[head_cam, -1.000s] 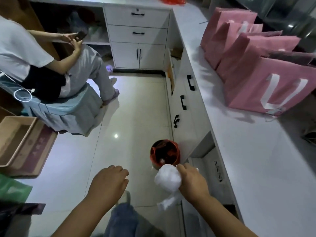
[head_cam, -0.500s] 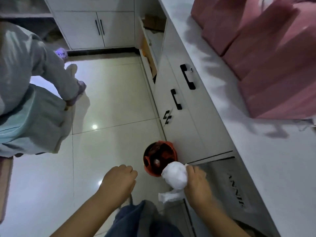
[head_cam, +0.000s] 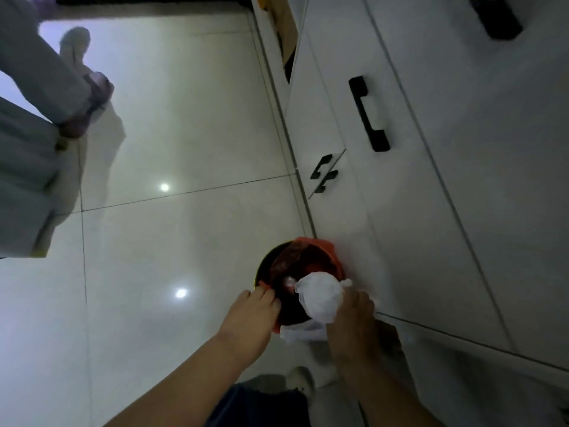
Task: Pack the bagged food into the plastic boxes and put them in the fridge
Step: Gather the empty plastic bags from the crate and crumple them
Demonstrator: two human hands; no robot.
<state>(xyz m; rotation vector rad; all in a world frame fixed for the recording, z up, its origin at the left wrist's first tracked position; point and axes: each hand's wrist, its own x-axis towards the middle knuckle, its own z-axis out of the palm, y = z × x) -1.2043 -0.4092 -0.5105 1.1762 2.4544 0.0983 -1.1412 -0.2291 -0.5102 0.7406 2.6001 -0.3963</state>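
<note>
Trouser legs of someone sitting are showing at the far left, above the glossy pale tiled floor. Left hand is reaching down to the near rim of the small round bin with the orange liner. Its fingers are curling at the liner edge, but I can't tell if they're pinching it or just touching.

Right hand is clutching the crumpled white plastic bag, holding it right over the bin mouth with a tail dangling below. I'm guessing it's feather-light, soft and a bit slippery, so grabbing a bunched handful is beating fingertips.

White cabinet with black handles is filling the right.
</note>
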